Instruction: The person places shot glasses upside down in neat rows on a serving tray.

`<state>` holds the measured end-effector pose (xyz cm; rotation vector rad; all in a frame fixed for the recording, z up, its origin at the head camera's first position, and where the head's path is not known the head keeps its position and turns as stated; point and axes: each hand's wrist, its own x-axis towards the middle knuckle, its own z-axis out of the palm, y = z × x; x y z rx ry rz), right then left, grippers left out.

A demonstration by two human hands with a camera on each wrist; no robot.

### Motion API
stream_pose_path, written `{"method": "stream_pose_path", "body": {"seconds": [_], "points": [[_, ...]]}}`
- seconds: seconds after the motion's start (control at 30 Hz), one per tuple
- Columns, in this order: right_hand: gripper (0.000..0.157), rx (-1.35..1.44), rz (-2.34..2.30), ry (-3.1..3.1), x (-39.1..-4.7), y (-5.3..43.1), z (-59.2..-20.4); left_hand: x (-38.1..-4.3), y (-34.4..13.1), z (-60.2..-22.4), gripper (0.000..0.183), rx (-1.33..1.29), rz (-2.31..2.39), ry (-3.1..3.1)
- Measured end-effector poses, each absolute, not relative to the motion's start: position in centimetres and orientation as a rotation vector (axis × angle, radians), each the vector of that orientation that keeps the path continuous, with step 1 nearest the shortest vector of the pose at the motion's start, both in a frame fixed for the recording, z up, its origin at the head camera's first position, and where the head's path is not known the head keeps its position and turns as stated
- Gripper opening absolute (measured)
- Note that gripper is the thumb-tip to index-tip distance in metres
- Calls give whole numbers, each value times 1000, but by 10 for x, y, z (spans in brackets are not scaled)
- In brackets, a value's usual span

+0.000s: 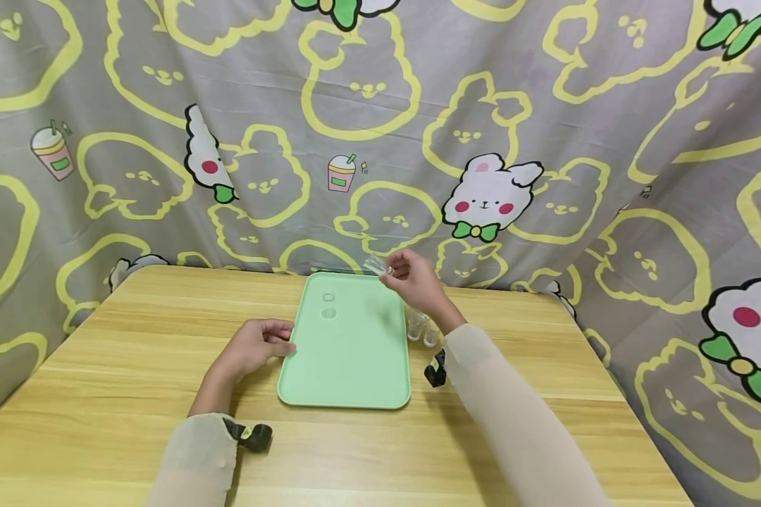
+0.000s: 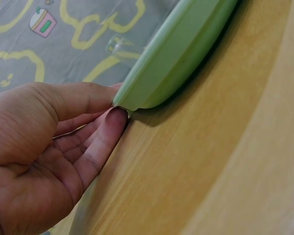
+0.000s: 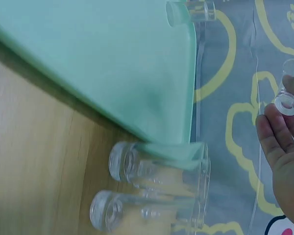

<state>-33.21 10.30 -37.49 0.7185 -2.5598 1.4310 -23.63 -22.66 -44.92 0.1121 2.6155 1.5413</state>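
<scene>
My right hand pinches a small clear shot glass between thumb and fingers, tilted and raised over the far right of the green tray. The glass also shows at the right of the right wrist view, its thick base towards that camera. My left hand pinches the left rim of the tray, with thumb and forefinger meeting at its edge in the left wrist view. Another clear glass stands on the tray's far left part.
Clear glasses stand on the wooden table against the tray's right side, under my right forearm; two show large in the right wrist view. A patterned curtain hangs behind the table and along its right side.
</scene>
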Motion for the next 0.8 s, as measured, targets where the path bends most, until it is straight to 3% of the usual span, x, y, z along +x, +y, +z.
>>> {"method": "stream_pose_path", "body": {"seconds": [0.27, 0.8], "points": [[26, 689, 1417, -2534, -333, 90, -379, -237, -226, -450, 48, 103, 1545, 2612], [34, 651, 1505, -2471, -336, 68, -389, -236, -225, -449, 48, 88, 1531, 2622]]}}
